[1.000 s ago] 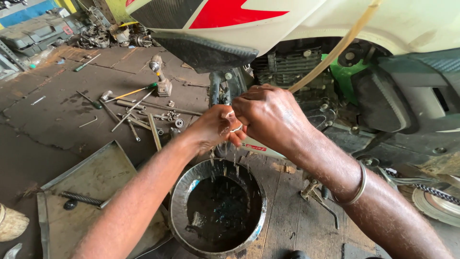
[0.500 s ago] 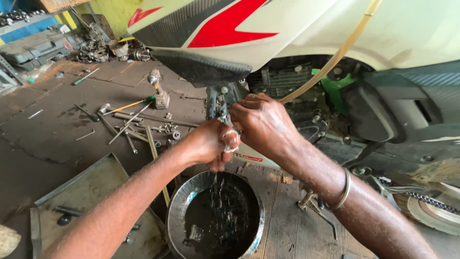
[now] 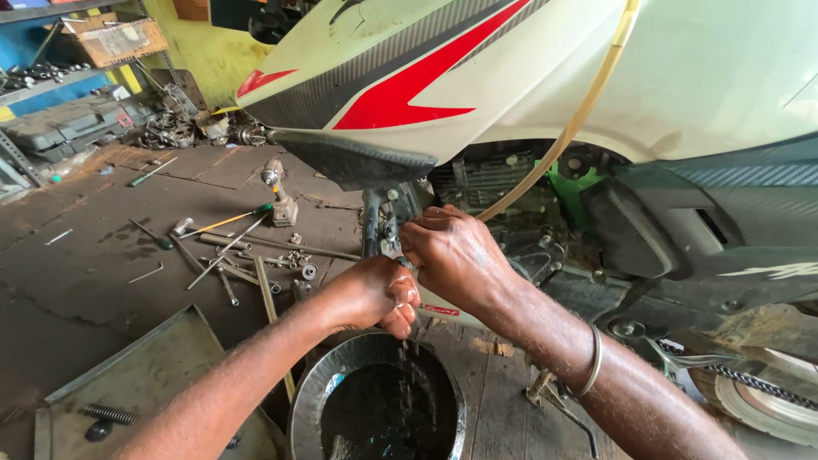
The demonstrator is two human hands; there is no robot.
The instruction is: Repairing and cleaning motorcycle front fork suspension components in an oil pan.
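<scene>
Part betw. fingers (image 3: 407, 294) hidden, maybe hose end.

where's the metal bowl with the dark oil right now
In the head view, the round metal bowl sits on the floor at bottom centre, directly under the left hand and right hand, below the motorcycle.

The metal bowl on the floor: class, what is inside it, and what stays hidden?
Inside the metal bowl lies dark liquid, with drops falling in from below the left hand and right hand. The liquid covers the bowl's bottom, and the hands hide the drops' source.
</scene>
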